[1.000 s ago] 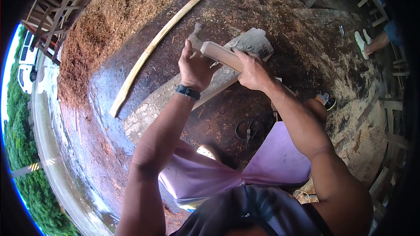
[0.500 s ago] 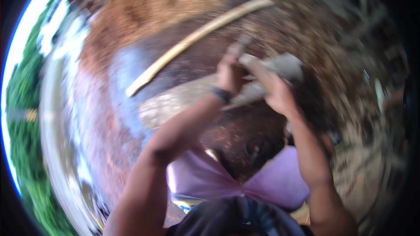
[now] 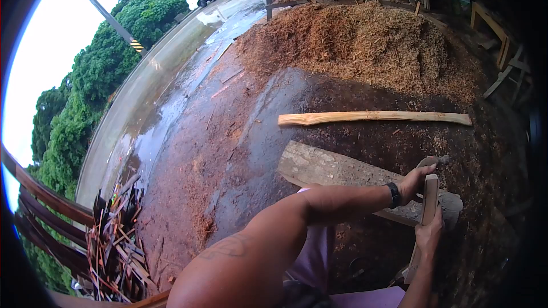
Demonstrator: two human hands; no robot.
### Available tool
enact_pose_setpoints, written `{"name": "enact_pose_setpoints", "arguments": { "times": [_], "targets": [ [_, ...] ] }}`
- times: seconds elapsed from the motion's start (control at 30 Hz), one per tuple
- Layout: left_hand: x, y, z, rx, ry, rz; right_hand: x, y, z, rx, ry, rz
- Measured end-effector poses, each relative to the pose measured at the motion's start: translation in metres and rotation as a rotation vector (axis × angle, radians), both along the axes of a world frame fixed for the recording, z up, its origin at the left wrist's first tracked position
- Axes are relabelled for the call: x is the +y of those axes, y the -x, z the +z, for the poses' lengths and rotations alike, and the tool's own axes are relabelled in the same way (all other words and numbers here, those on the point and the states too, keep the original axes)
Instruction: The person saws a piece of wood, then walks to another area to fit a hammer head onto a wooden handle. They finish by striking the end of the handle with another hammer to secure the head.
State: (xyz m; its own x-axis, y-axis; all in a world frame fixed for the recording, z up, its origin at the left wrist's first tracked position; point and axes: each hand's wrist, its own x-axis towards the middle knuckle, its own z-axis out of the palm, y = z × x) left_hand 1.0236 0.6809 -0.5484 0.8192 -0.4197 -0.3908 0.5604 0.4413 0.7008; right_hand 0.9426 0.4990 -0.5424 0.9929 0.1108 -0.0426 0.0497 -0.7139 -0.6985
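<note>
Right hand (image 3: 429, 234) grips stick (image 3: 430, 192) over log (image 3: 325, 168), sawdust-strewn ground (image 3: 268, 108).

Left hand (image 3: 414, 182) above right hand (image 3: 429, 235), both clenched, close together.

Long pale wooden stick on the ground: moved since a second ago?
No. The long pale wooden stick lies between the grey weathered plank and the sawdust heap, as before; only the view swung.

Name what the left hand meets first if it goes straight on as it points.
Likely the wooden piece that the right hand holds upright: the left hand, gripping a tool, points straight at it; depth unclear.
</note>
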Motion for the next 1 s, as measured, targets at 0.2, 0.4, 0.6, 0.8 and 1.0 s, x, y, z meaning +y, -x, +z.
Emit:
{"name": "enact_pose_setpoints", "arguments": {
  "times": [0.2,0.4,0.6,0.8,1.0],
  "targets": [
    [0.000,-0.003,-0.004,-0.053,0.007,-0.051,0.003,0.006,-0.006,-0.064,-0.024,-0.068],
    [0.002,0.003,0.026,-0.006,0.046,0.137,0.013,0.016,-0.003,-0.287,0.042,0.027],
    [0.008,-0.007,0.028,0.085,0.272,0.188,0.017,0.028,0.022,-0.340,-0.073,0.110],
    [0.012,-0.008,0.037,0.068,0.349,0.148,0.014,0.033,0.007,-0.240,-0.211,0.173],
    [0.007,-0.005,0.037,0.113,0.248,0.131,0.029,0.038,0.010,-0.128,-0.257,0.175]
  ]
}}
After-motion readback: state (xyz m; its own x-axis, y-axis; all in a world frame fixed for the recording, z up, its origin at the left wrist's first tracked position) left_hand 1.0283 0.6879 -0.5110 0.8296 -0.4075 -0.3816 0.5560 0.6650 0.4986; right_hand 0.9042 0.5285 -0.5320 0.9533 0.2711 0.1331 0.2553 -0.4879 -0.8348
